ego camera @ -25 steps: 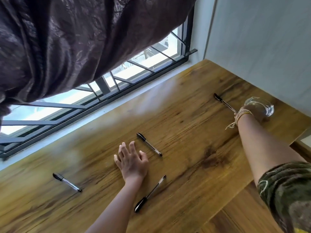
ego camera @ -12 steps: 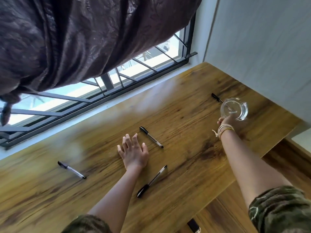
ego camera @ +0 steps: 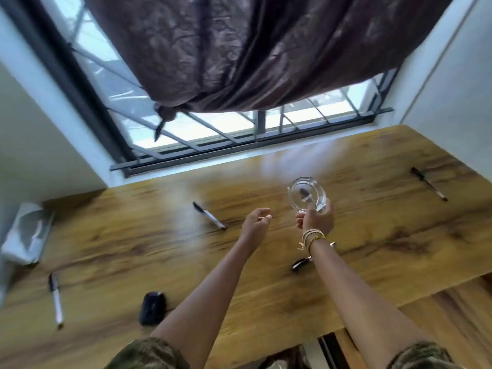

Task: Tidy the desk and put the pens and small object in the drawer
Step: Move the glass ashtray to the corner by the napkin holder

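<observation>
My right hand (ego camera: 316,221) holds a clear glass ashtray (ego camera: 306,194) lifted above the middle of the wooden desk (ego camera: 372,235). My left hand (ego camera: 255,225) hovers beside it, fingers loosely curled, holding nothing. Several black-capped pens lie scattered: one pen (ego camera: 209,215) left of my left hand, one pen (ego camera: 428,183) at the far right, one pen (ego camera: 56,299) near the left front edge, and one pen (ego camera: 302,263) partly hidden under my right forearm. A small black object (ego camera: 152,308) lies near the front edge.
A folded grey-white cloth (ego camera: 26,233) sits at the desk's left end. A barred window (ego camera: 239,129) with a tied brown curtain (ego camera: 253,54) runs behind the desk. White walls close both ends. A gap with a dark rail (ego camera: 326,344) shows under the front edge.
My right hand lifted the glass ashtray from the desk's right end and carried it toward the middle. My left hand rose off the desktop. The view swung left, showing the cloth and black object.
</observation>
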The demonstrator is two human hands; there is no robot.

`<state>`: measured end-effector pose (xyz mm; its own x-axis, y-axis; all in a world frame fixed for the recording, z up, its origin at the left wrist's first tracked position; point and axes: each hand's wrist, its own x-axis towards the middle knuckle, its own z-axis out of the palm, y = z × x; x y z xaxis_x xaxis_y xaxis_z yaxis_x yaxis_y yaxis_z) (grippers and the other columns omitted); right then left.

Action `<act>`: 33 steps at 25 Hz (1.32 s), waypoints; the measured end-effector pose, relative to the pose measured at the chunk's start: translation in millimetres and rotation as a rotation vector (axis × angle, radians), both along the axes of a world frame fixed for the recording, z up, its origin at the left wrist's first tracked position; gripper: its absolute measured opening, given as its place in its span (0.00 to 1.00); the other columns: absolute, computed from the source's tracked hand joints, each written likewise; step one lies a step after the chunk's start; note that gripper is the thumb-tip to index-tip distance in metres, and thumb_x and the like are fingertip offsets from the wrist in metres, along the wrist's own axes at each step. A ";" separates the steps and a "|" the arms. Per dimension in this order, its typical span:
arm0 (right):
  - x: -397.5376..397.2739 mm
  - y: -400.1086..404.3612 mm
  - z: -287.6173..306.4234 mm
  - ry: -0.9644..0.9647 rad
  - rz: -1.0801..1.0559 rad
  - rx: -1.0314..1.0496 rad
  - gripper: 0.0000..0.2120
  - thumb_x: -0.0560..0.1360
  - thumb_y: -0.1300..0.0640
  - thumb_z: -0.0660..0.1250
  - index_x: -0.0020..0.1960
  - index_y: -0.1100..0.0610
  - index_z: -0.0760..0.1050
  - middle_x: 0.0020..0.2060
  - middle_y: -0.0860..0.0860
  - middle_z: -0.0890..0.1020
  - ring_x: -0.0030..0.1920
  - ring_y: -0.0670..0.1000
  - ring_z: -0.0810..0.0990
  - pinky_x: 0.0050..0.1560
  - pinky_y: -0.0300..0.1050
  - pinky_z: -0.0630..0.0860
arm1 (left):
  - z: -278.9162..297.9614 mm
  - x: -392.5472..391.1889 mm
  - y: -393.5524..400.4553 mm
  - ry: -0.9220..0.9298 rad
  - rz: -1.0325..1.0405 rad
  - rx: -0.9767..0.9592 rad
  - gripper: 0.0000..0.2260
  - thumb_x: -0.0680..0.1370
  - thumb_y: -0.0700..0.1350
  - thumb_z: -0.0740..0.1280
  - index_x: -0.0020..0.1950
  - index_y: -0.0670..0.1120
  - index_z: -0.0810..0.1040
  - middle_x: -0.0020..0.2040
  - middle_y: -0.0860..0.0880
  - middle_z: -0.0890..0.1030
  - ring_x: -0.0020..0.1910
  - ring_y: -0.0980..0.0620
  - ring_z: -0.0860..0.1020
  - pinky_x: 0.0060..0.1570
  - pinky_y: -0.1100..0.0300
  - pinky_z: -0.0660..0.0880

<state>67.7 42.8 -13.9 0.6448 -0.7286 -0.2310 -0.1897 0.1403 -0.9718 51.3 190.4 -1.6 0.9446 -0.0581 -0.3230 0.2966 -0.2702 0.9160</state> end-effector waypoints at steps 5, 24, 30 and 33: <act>-22.5 116.2 20.0 -0.005 0.514 -0.127 0.10 0.74 0.51 0.67 0.55 0.47 0.75 0.23 0.60 0.79 0.16 0.51 0.73 0.19 0.40 0.71 | 8.3 -50.1 112.7 0.052 0.232 -0.282 0.10 0.80 0.44 0.64 0.61 0.44 0.73 0.49 0.41 0.78 0.39 0.49 0.78 0.34 0.62 0.75; -172.9 423.2 6.5 0.152 1.315 -0.178 0.25 0.73 0.57 0.63 0.69 0.52 0.68 0.25 0.55 0.82 0.22 0.50 0.80 0.22 0.38 0.73 | -8.3 -241.8 378.4 -0.022 0.972 -0.292 0.12 0.80 0.45 0.65 0.58 0.38 0.74 0.47 0.35 0.81 0.37 0.46 0.83 0.36 0.57 0.82; -136.5 451.7 14.2 0.216 1.227 -0.046 0.16 0.74 0.61 0.60 0.61 0.56 0.71 0.30 0.62 0.80 0.18 0.51 0.76 0.20 0.40 0.73 | -3.5 -210.8 415.5 -0.059 0.889 -0.034 0.18 0.78 0.46 0.66 0.65 0.40 0.75 0.48 0.43 0.83 0.40 0.50 0.82 0.43 0.54 0.81; -97.1 467.2 13.9 0.237 1.186 -0.039 0.14 0.75 0.59 0.62 0.60 0.59 0.70 0.35 0.63 0.81 0.18 0.50 0.77 0.20 0.43 0.76 | -6.0 -188.1 436.0 -0.060 0.854 0.167 0.15 0.77 0.48 0.67 0.62 0.46 0.78 0.56 0.45 0.82 0.52 0.48 0.81 0.56 0.51 0.77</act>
<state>-29.4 510.0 0.0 0.8617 0.2774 -0.4249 -0.3547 -0.2696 -0.8953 -136.8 626.3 -7.6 0.6591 0.7215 -0.2124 0.4115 -0.1096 0.9048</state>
